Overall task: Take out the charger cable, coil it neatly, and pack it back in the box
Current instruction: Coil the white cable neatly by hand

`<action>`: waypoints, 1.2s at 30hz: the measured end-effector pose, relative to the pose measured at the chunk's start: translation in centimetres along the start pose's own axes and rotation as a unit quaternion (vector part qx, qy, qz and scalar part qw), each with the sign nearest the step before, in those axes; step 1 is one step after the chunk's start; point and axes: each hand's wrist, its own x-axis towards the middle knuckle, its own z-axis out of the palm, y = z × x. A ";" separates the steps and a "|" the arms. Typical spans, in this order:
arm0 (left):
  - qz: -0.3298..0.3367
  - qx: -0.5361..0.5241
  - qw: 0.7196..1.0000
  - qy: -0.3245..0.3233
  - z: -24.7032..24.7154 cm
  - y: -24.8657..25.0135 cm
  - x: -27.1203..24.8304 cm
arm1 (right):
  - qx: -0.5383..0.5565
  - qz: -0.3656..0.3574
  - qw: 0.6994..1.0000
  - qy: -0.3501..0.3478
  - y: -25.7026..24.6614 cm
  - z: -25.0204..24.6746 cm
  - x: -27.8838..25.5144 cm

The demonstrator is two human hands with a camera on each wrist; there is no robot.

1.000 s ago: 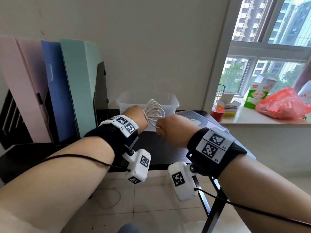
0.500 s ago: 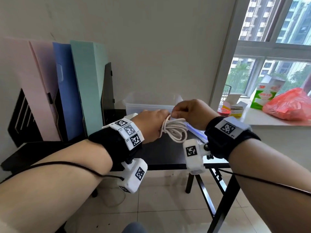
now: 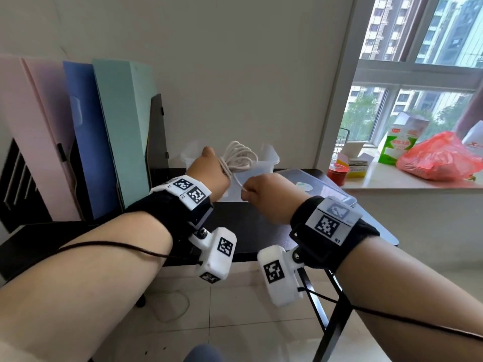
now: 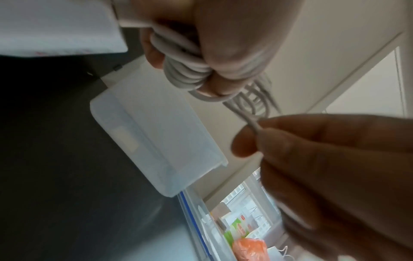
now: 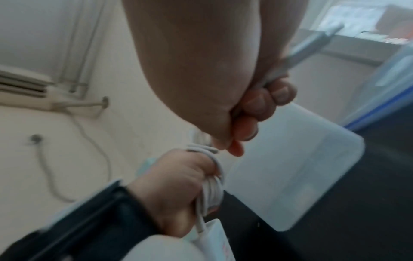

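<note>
My left hand (image 3: 209, 173) grips a bundle of white charger cable (image 3: 239, 156) coils, held up in front of the clear plastic box (image 3: 269, 158) at the back of the black table (image 3: 251, 226). In the left wrist view the coils (image 4: 185, 70) are wrapped round my fingers, and the white charger brick (image 5: 170, 247) hangs below that hand. My right hand (image 3: 264, 194) pinches the cable's loose end (image 4: 252, 123) a little to the right of the bundle, its fingers curled. The box's lid (image 3: 324, 192) lies to the right on the table.
Pink, blue and green file folders (image 3: 86, 137) stand in a black rack at the left. On the windowsill at right are a red bag (image 3: 439, 158), a green-and-white carton (image 3: 402, 139) and a small red pot (image 3: 337, 173). Beyond the table's front edge is tiled floor.
My left hand has lifted the coil up and back toward the box. My right hand has dropped from above the bundle to its right side, drawing the loose end out.
</note>
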 end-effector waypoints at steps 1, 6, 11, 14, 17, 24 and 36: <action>-0.010 0.029 1.000 0.000 0.0 0.0 0.1 | -0.069 -0.030 0.997 -0.006 -0.5 -0.4 -0.2; 0.074 0.167 0.981 -0.059 1.1 0.2 -0.5 | -0.242 -0.082 0.965 0.052 -1.8 -3.7 -0.3; 0.191 0.272 0.941 -0.068 0.7 0.8 -1.8 | -0.120 -0.076 0.987 0.078 -0.5 -4.8 0.0; 0.230 0.254 0.936 -0.076 0.1 0.8 -2.5 | 0.044 -0.049 0.996 0.065 0.9 -4.9 0.1; 0.268 0.215 0.935 -0.090 0.0 0.6 -2.9 | 0.146 -0.034 0.988 0.036 2.1 -4.7 0.2; 0.231 -0.149 0.951 -0.141 -0.5 0.5 -2.9 | 0.419 0.023 0.907 0.029 4.2 -3.4 -0.1; 0.132 -0.355 0.923 -0.066 1.2 1.1 -1.7 | 0.481 0.066 0.869 0.093 1.3 0.6 -0.4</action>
